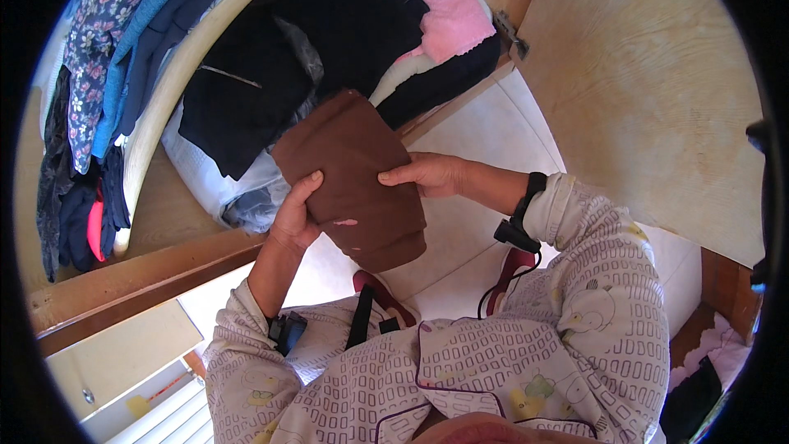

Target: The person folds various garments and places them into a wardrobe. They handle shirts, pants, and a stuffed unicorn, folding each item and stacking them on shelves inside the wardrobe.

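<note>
Between my two hands is a folded brown cloth garment (363, 179), with a small pink mark near its lower edge. My left hand (299, 209) grips its left side, thumb on top and fingers hidden beneath. On the opposite side my right hand (431, 174) holds it the same way. The bundle is in front of the wardrobe shelf, above the tiled floor. Just beyond it lie folded black clothes (246, 92) and a clear plastic bag (259, 197) on the shelf.
A pink fleecy cloth (447, 6) lies on the dark pile at the back. Several garments (111, 55) hang at the left beside a curved-looking pale wooden pole (185, 61). The wooden door (641, 86) stands open at right. Below left is a drawer front (123, 351).
</note>
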`<state>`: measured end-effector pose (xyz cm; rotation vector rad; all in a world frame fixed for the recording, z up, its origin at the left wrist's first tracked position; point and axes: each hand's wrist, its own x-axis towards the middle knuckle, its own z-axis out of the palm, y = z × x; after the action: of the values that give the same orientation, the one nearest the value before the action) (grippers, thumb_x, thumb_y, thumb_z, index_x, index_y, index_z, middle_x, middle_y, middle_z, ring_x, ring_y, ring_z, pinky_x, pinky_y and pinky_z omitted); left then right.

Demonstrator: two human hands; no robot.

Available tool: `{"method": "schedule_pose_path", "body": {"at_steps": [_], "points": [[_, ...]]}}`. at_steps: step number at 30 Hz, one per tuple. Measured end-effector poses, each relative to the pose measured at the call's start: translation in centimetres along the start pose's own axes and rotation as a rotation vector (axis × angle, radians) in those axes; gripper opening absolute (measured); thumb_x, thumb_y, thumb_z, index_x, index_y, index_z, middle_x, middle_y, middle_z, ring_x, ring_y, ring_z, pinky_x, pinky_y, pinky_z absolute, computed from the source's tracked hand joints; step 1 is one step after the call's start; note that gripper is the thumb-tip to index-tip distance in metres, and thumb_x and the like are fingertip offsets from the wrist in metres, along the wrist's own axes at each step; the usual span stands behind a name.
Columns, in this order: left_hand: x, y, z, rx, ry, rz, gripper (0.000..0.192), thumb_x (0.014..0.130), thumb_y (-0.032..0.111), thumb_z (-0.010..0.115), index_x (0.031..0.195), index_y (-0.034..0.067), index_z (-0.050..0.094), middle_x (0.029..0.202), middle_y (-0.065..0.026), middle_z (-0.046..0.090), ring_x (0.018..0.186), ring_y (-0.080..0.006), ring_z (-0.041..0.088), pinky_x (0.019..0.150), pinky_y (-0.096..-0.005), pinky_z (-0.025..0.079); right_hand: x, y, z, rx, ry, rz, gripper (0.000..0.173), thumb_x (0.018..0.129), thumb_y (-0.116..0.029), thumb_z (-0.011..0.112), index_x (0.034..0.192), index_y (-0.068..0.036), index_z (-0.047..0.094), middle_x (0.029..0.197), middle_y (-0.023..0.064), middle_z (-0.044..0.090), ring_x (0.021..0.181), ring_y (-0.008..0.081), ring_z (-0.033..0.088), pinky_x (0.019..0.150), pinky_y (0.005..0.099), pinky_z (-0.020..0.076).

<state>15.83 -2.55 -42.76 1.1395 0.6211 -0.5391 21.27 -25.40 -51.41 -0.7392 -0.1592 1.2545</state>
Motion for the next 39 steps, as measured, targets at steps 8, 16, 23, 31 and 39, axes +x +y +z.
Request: {"method": "schedule_pose_path", "body": {"at_steps": [8, 16, 23, 31, 39], "points": [[0.2, 0.4, 0.0, -0.031, 0.001, -0.017, 0.073, 0.077, 0.038, 0.073, 0.137, 0.011, 0.040, 0.128, -0.0143, 0.053, 0.117, -0.0362, 0.051, 0.078, -0.0545, 0.053, 0.3, -0.4, -0.1, -0.008, 0.085, -0.052, 0.082, 0.081, -0.035, 0.073, 0.143, -0.005, 0.028, 0.147, 0.0139, 0.033, 0.138, 0.0307, 0.026, 0.113, 0.0435, 0.0200], [0.2, 0.2, 0.6, -0.067, -0.003, -0.061, 0.067, 0.081, 0.038, 0.071, 0.136, 0.013, 0.041, 0.134, -0.0126, 0.048, 0.126, -0.0336, 0.042, 0.094, -0.0584, 0.042, 0.0, -0.8, -0.1, 0.006, 0.099, -0.111, 0.068, 0.087, -0.024, 0.066, 0.141, -0.003, 0.031, 0.142, 0.0133, 0.041, 0.132, 0.0270, 0.038, 0.111, 0.0388, 0.0278], [0.3, 0.0, 0.5, -0.100, -0.014, -0.064, 0.067, 0.080, 0.036, 0.072, 0.136, 0.013, 0.043, 0.133, -0.0113, 0.050, 0.125, -0.0338, 0.044, 0.091, -0.0579, 0.044, -0.2, -1.4, 0.2, 0.015, 0.103, -0.118, 0.068, 0.087, -0.023, 0.066, 0.142, -0.004, 0.031, 0.141, 0.0124, 0.042, 0.130, 0.0244, 0.041, 0.110, 0.0379, 0.0303], [0.3, 0.2, -0.7, -0.108, -0.073, -0.149, 0.063, 0.082, 0.025, 0.069, 0.136, 0.008, 0.040, 0.130, -0.0154, 0.050, 0.119, -0.0360, 0.050, 0.082, -0.0618, 0.050, -0.3, -2.9, -0.3, 0.045, 0.158, -0.098, 0.073, 0.088, -0.059, 0.052, 0.141, -0.012, 0.035, 0.142, 0.0081, 0.042, 0.130, 0.0228, 0.039, 0.106, 0.0400, 0.0318], [0.0, -0.1, -1.4, 0.134, -0.213, -0.349, 0.070, 0.076, 0.015, 0.074, 0.136, 0.008, 0.039, 0.130, -0.0192, 0.048, 0.116, -0.0434, 0.047, 0.068, -0.0675, 0.052, 4.2, -4.6, -4.4, -0.045, 0.688, -0.282, 0.042, 0.086, -0.044, 0.065, 0.113, -0.014, 0.055, 0.111, 0.0016, 0.056, 0.104, 0.0155, 0.053, 0.088, 0.0347, 0.0413]]}}
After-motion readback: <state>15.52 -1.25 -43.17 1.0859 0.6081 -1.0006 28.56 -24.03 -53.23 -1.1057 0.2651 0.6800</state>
